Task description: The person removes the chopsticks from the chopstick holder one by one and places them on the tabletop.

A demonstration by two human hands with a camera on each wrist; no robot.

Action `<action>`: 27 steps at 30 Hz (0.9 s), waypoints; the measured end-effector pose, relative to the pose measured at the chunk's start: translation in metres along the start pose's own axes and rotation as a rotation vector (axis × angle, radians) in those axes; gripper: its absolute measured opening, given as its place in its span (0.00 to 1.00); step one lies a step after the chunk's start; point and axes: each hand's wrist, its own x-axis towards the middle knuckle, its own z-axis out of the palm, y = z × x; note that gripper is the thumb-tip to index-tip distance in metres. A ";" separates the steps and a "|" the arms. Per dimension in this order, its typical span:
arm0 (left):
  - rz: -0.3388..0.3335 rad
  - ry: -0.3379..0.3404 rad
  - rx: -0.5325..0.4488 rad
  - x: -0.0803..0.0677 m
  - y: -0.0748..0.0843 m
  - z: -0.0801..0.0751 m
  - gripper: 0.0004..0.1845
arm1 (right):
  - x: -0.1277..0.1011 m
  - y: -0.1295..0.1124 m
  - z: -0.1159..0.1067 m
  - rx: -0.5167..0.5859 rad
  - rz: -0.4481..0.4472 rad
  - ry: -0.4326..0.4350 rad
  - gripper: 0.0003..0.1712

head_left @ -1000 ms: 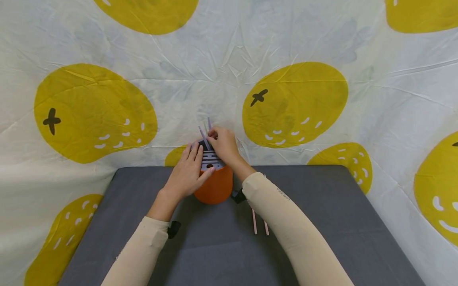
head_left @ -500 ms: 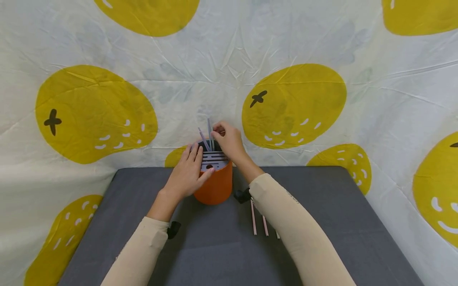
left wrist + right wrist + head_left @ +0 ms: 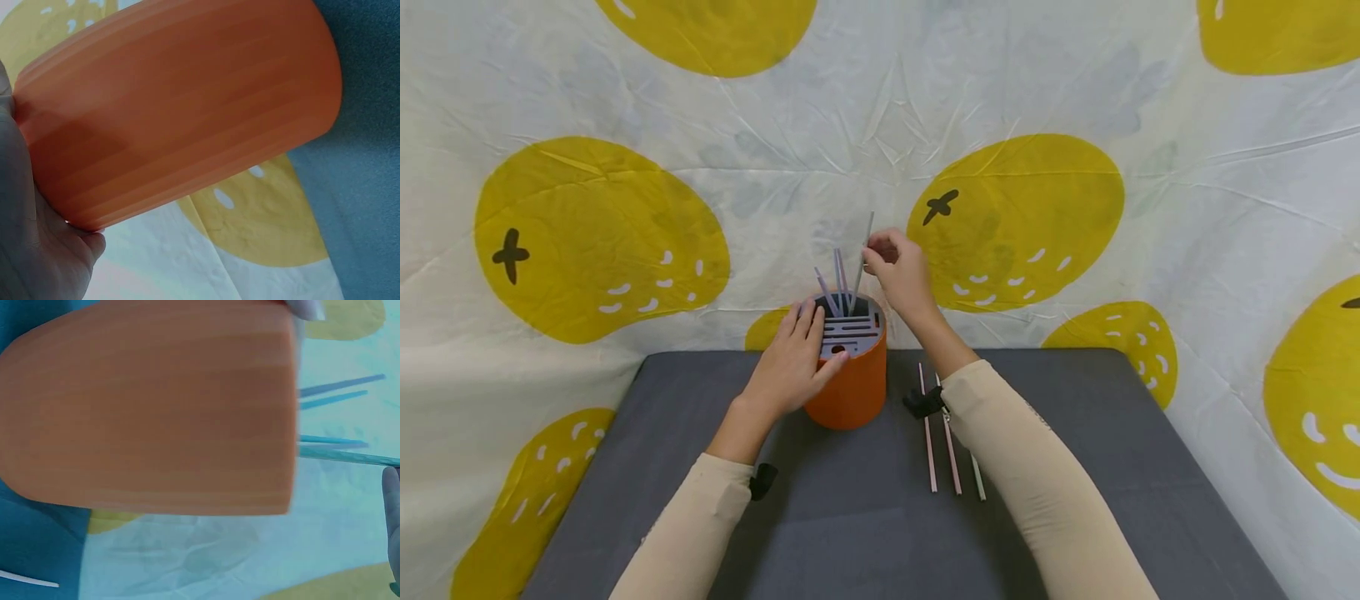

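An orange round holder (image 3: 847,392) with a grey slotted top stands upright at the table's back. My left hand (image 3: 786,354) rests on its left rim, fingers extended over the top and thumb along the front edge. Between thumb and fingertips, my right hand (image 3: 902,271) pinches a thin pale green stick (image 3: 857,287) above the holder. The stick leans right, its lower end hidden inside the rear opening. Several other thin sticks (image 3: 826,292) poke up beside it. The right wrist view shows the green stick (image 3: 344,455) running from the rim to my fingertip.
On the grey table (image 3: 1075,433), right of the holder, lie two pink sticks (image 3: 931,454) and a pale green stick (image 3: 978,479), partly under my right wrist and forearm. A white cloth with yellow fruit shapes (image 3: 1018,221) hangs directly behind the table.
My right hand has moved up and to the right, drawing the green stick higher out of the holder and tilting it right. My left hand has stayed on the rim.
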 end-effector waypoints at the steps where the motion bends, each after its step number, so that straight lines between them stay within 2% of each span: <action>1: 0.000 0.001 -0.001 0.000 0.000 0.000 0.47 | 0.001 -0.001 -0.002 0.016 -0.011 0.011 0.08; 9: 0.006 -0.002 0.007 0.001 -0.001 0.000 0.47 | 0.005 -0.015 -0.018 0.097 -0.065 0.092 0.07; 16: 0.001 -0.015 0.003 0.000 -0.001 -0.002 0.47 | 0.008 -0.026 -0.038 0.234 -0.056 0.148 0.07; 27: 0.019 -0.008 -0.007 0.000 -0.001 -0.002 0.47 | 0.007 -0.037 -0.082 0.367 -0.026 0.246 0.04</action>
